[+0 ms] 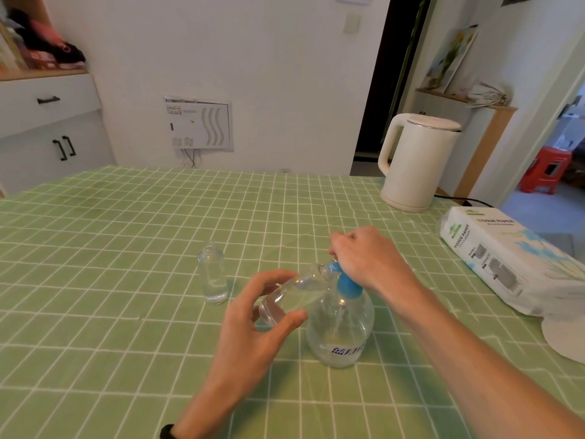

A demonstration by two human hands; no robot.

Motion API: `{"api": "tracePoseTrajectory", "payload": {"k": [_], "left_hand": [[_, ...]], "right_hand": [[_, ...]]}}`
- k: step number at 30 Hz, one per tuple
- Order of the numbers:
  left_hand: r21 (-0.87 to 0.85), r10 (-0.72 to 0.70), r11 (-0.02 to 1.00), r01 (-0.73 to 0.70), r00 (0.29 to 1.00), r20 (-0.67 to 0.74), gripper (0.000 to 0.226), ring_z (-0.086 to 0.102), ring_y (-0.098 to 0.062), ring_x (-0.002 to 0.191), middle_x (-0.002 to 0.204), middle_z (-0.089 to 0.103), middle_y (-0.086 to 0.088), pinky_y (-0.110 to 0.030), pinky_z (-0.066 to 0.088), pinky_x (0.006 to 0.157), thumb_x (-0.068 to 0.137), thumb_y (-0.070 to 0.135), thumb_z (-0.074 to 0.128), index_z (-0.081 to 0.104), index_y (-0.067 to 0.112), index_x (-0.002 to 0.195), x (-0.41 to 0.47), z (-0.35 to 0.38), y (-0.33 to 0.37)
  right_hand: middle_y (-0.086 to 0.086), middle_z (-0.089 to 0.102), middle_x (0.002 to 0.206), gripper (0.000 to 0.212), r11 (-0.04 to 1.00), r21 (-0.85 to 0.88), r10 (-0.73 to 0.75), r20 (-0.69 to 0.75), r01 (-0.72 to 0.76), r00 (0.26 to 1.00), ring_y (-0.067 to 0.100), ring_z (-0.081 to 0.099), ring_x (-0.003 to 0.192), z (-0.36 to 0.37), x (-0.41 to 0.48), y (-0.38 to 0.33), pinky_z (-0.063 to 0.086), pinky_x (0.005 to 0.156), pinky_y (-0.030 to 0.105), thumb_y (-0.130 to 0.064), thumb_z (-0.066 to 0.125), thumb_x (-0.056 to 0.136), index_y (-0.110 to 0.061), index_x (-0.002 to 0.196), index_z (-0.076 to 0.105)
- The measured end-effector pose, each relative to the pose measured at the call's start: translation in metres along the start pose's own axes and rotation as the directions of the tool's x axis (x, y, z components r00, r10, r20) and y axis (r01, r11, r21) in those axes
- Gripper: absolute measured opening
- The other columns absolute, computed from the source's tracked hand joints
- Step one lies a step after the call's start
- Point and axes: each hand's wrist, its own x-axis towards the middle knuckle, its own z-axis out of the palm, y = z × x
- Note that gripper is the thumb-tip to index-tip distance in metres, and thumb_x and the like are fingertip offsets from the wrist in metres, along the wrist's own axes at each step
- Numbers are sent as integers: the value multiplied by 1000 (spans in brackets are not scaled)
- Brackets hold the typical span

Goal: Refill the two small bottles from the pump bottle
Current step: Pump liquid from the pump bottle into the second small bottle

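The left hand (253, 321) has a grip around one small bottle (285, 299), thumb below and fingers above. The bottle is tilted, its long axis running up and right, so its mouth meets the blue nozzle (332, 268) of the pump bottle (340, 331), which stands just right of that hand on the worktop (126, 248). The right hand (364, 258) curls over the pump top and hides it — whether it is pressing, I cannot tell. The second bottle (213, 275) stands upright to the left, apart. The mouth-to-nozzle fit is blurred.
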Motion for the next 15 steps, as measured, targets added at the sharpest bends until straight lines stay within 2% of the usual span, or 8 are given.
{"api": "tracePoseTrajectory", "payload": {"k": [1,3,5,7,8,10,13,15], "left_hand": [[-2,2,1000,-2,1000,3,42,69,-14,112,118,74,17,-55,60,90,74,47,80,68,51,114,0,0,1],[-4,14,1000,-14,1000,6,41,69,-12,111,117,74,19,-54,61,89,75,46,80,67,52,114,0,1,3],[-9,16,1000,-16,1000,1,41,70,-11,111,118,74,19,-54,61,89,75,46,81,67,53,113,0,1,4],[-13,15,1000,-15,1000,-2,42,70,-13,112,119,74,18,-55,61,90,75,46,81,67,52,114,0,1,4],[-11,15,1000,-16,1000,-2,42,69,-14,113,119,74,18,-55,61,89,75,46,81,67,52,115,1,1,4],[-4,18,1000,-18,1000,-1,42,69,-15,113,119,74,19,-55,61,89,76,46,81,67,53,115,1,0,3],[2,20,1000,-20,1000,4,42,70,-14,112,119,73,20,-53,62,88,76,45,81,67,52,115,1,0,2],[-8,19,1000,-19,1000,9,41,69,-15,113,120,74,17,-49,62,86,77,43,80,67,49,115,1,0,2]], "right_hand": [[10,79,85,47,1000,-2,-10,-3,10,1000,30,71,77,-1,1,0,56,85,40,-35,47,101,0,83,74],[-1,53,55,47,999,-27,-32,-32,31,999,23,48,57,-5,1,-3,44,70,38,-34,48,100,-11,60,56],[-4,41,49,47,996,-75,-54,-32,52,998,21,39,54,-7,2,-5,39,71,39,-33,48,100,-17,56,40],[5,63,60,47,997,-43,-66,-16,65,998,31,59,61,-7,1,-4,50,77,44,-33,48,100,-7,63,58],[13,78,82,47,998,-4,-58,-12,58,998,39,72,81,-6,2,-2,57,87,47,-34,49,101,1,80,72],[20,79,115,47,993,113,-29,-6,30,1000,41,72,113,-4,3,0,56,100,51,-33,49,101,4,110,77],[3,84,99,46,943,332,-40,47,23,998,23,77,104,1,4,6,56,95,36,-35,46,104,-10,98,84],[-7,85,93,58,867,497,-86,91,29,992,11,77,96,3,-2,11,53,96,34,-44,38,108,-18,90,86]]}}
